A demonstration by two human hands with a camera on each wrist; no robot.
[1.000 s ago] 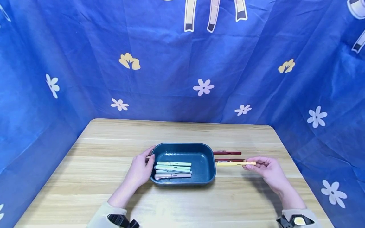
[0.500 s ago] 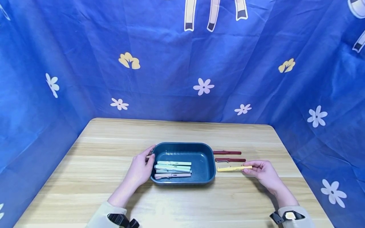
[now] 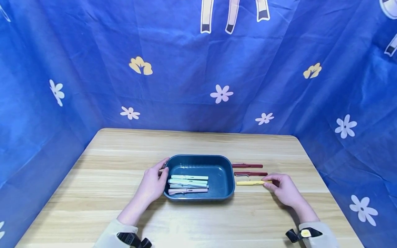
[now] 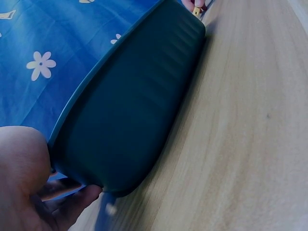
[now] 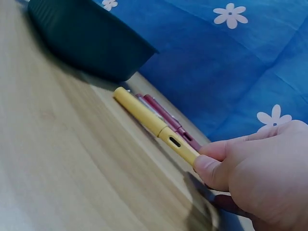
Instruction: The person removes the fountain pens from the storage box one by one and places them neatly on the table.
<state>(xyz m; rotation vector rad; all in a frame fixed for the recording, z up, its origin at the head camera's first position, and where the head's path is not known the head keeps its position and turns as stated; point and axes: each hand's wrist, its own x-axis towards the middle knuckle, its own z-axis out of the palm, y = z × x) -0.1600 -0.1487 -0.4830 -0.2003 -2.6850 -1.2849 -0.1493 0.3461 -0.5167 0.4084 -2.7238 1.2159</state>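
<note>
My right hand (image 3: 286, 190) pinches the barrel end of a capped yellow fountain pen (image 3: 248, 183) between thumb and fingers. In the right wrist view the yellow pen's cap points toward the tray, and its barrel window shows. Two dark red pens (image 3: 250, 174) lie just beyond it, roughly parallel, right of a dark teal tray (image 3: 229, 165). My left hand (image 3: 152, 184) grips the tray's left end, thumb at the rim. Inside the tray, several pale green and blue pens (image 3: 189, 182) and a mauve pen (image 3: 192, 190) lie side by side at the left.
The tray stands on a wood-grain table (image 3: 124, 148). A blue cloth (image 3: 186, 69) with white flowers hangs behind the table and along both sides.
My right hand has brought the yellow pen nearer to me and slightly left, from over the front dark red pen to in front of it. My left hand and the tray stay put.
</note>
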